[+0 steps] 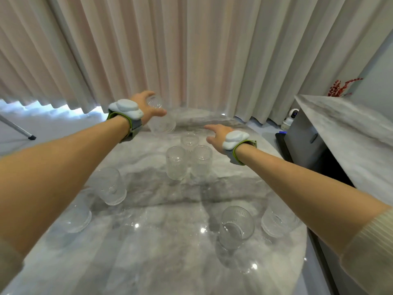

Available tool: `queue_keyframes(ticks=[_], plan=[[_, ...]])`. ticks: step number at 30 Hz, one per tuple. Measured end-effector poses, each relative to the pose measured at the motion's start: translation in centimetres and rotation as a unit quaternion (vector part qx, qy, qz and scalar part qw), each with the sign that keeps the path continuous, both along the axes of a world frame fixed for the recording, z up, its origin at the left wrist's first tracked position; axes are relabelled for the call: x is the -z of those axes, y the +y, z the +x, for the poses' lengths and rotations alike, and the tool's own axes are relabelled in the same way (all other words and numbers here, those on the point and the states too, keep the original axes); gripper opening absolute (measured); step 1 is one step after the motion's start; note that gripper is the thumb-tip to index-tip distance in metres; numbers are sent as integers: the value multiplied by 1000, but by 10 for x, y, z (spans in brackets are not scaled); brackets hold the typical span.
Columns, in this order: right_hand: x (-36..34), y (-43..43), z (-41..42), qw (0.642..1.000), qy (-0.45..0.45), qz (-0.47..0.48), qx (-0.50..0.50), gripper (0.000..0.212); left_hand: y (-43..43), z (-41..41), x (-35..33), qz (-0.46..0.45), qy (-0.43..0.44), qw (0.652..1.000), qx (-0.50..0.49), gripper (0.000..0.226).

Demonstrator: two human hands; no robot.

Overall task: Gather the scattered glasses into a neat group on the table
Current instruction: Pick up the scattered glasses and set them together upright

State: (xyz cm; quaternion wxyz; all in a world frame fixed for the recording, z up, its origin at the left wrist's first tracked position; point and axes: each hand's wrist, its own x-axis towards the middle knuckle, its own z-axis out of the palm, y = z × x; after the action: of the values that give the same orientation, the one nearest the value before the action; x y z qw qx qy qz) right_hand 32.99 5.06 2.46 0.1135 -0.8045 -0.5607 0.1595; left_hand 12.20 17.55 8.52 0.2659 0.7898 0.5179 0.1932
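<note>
Several clear ribbed glasses stand on a grey marble table (161,241). My left hand (146,105) grips one glass (160,117) by its rim, lifted above the far part of the table. Three glasses (188,158) stand close together in the middle. My right hand (217,135) hovers open just right of that group, fingers spread, holding nothing. Other glasses stand apart: one at mid left (111,186), one at the near left (77,216) partly behind my left forearm, one at the near right (236,226), and one (276,222) partly under my right forearm.
Pale pleated curtains (191,50) hang behind the table. A marble-topped cabinet (350,133) stands close on the right, with a small white camera (290,119) on the floor beside it. A tripod leg (19,129) shows at far left.
</note>
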Motion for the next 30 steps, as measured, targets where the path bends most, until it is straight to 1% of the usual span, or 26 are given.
queue_keyframes(ticks=[1,2,4,6,8,10,14,19,30], plan=[[5,5,-1,999,-23,-14,-32,55,2,1,5,16,54,998,12,78],[14,13,-4,997,-35,-31,-55,56,6,5,13,22,91,995,24,78],[31,32,-9,994,-50,-63,-75,57,17,12,32,32,141,989,45,78],[51,46,-12,992,-43,-88,-80,55,28,20,54,32,202,976,73,78],[61,49,-14,992,-25,-87,-82,53,32,26,68,25,237,966,96,79],[72,58,-14,994,-9,-74,-79,51,41,32,81,20,247,962,115,81],[79,66,-11,995,-14,-56,-75,51,48,41,94,12,271,954,131,82],[83,67,-7,997,-6,-41,-71,51,55,50,104,5,277,952,131,84],[82,63,-12,997,-17,-30,-75,51,54,50,116,-3,287,948,136,79]])
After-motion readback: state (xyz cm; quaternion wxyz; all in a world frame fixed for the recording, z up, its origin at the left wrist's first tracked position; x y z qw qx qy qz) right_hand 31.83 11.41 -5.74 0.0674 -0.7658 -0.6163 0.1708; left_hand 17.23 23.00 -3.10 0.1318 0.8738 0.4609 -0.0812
